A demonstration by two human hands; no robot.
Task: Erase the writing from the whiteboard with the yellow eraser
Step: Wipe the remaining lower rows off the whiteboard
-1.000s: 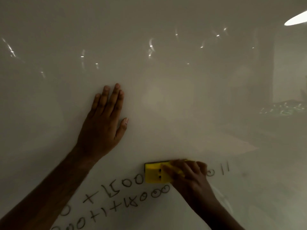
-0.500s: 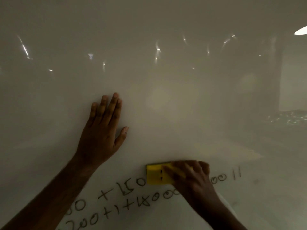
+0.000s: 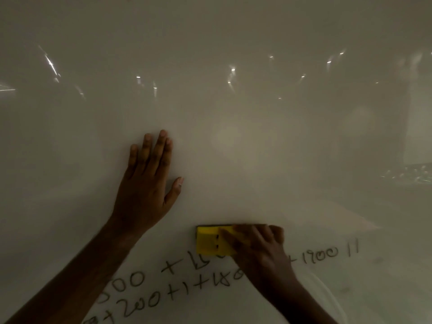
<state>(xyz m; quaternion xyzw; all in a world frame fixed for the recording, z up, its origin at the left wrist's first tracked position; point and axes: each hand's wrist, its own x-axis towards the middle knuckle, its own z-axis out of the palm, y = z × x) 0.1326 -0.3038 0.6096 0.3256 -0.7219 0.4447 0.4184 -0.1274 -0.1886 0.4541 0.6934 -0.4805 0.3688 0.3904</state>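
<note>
- Lowest in the head view, two rows of dark handwritten numbers [image 3: 173,288] run slantwise across the whiteboard [image 3: 233,141]; figures such as "200+1+18" and "+" signs can be read, partly hidden by the arms.
- The right hand [image 3: 259,249] comes up from the lower right, its fingers curled over the yellow eraser [image 3: 210,240] and gripping it against the board. The hand is motion-blurred, so the exact finger placement is hard to make out.
- The eraser lies flat on the board with its long side level, its left half showing and its right half under the fingers. Its lower edge touches the top of the upper row of writing, about midway along that row.
- To the right of that hand, more writing [image 3: 327,252] reads roughly "+1900" followed by two upright strokes.
- The left hand [image 3: 145,188] sits higher and to the left, well apart from the eraser. It lies flat on the board with straight fingers close together pointing up and the thumb spread to the right; it holds nothing.
- Farther up, the board is bare of writing and shows small bright light reflections [image 3: 231,70] scattered across its upper part.
</note>
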